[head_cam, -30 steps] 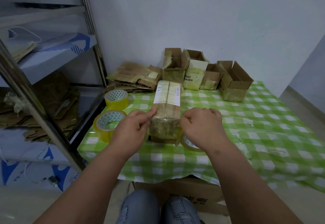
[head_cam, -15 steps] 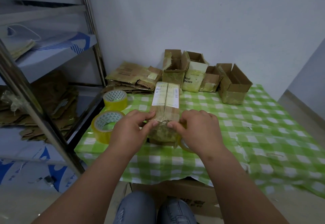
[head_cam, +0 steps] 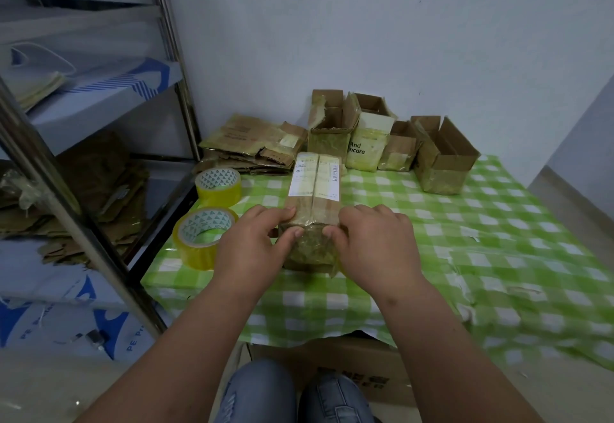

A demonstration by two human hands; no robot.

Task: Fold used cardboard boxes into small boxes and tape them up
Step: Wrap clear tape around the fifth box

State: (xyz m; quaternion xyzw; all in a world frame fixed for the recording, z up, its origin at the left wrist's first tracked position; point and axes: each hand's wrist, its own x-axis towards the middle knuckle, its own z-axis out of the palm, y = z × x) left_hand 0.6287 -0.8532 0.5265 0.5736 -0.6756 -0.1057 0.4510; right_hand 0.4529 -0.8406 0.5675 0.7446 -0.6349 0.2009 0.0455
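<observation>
A long closed cardboard box [head_cam: 314, 190] with a white label lies lengthwise on the green checked table [head_cam: 432, 230]. My left hand [head_cam: 252, 243] grips its near left corner, fingers on top and thumb pressed on the taped end face. My right hand [head_cam: 375, 246] is at the near right corner with its thumb on the same face. Its curled fingers cover a yellow tape roll [head_cam: 337, 268], of which only a sliver shows under the palm.
Two more yellow tape rolls [head_cam: 202, 236] [head_cam: 219, 186] stand left of the box. Several open small boxes [head_cam: 442, 160] line the wall behind, beside a stack of flattened cardboard [head_cam: 252, 147]. A metal shelf rack [head_cam: 66, 190] stands at the left; a large carton [head_cam: 332, 363] sits under the table.
Both thumbs have come down from the box's top edge onto its near end face and moved toward each other. The box has not moved.
</observation>
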